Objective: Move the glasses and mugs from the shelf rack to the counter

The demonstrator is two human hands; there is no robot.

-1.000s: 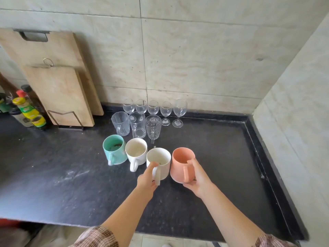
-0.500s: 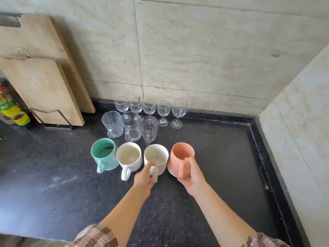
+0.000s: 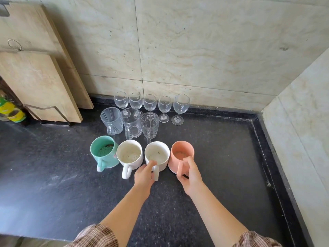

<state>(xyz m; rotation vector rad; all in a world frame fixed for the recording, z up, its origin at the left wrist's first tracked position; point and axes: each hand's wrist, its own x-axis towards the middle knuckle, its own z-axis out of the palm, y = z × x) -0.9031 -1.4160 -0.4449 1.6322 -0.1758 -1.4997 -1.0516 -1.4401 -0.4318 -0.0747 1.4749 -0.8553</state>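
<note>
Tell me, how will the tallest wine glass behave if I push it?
The wine glass probably tips easily: tall bowl, thin stem, small foot. It looks thin and clear, so likely fragile. It may slide on the smooth counter.

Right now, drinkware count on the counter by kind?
Stemmed wine glasses, back row: 5
Clear glass mugs with handles: 2
Patterned footed glass: 1
Ceramic mugs, front row: 4, namely green, white, white with the left hand at its handle, and peach with the right hand at its handle
Total: 12
</note>
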